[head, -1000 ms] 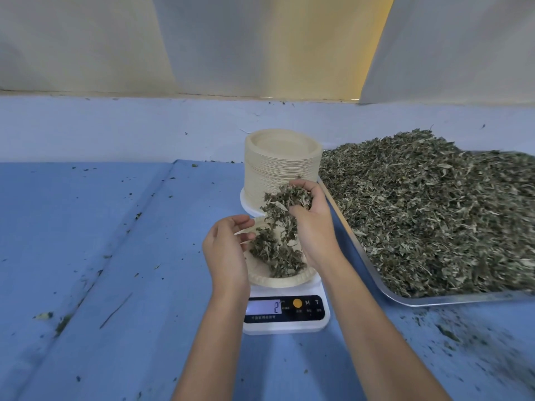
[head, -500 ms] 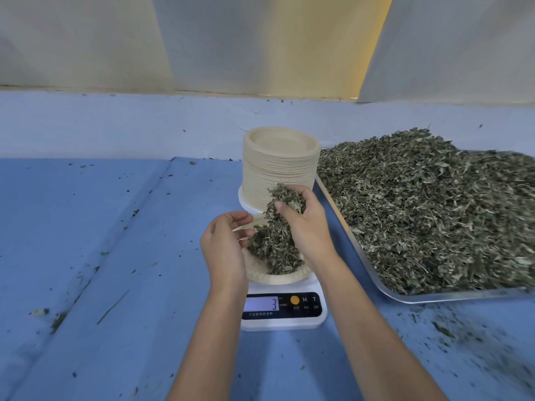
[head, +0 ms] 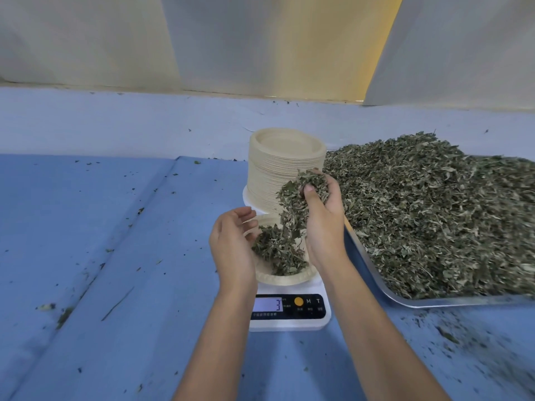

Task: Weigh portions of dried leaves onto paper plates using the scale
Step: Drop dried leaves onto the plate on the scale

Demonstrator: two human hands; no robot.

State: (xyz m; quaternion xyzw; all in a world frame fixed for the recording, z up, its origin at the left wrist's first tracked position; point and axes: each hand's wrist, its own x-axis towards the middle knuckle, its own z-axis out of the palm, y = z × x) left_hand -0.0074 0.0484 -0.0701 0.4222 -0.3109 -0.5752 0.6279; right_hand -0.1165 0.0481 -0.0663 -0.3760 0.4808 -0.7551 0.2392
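A: Nearest?
B: Scale (head: 289, 321) on the blue worktop (head: 115, 285), display shows 3. Paper plate (head: 279, 280) sits on it, dried leaves (head: 278, 250) piled inside.
A: Hands?
B: Left hand (head: 231, 244) covers the plate's left rim, fingers loosely curled, holding nothing. Right hand (head: 322, 221) is above the plate, fingers grasping a leaf clump (head: 307, 183) and blocking part of the plate stack (head: 283, 166) behind.
A: Right side?
B: Tray (head: 434, 303) just beside the scale, holding a leaf heap (head: 434, 212).
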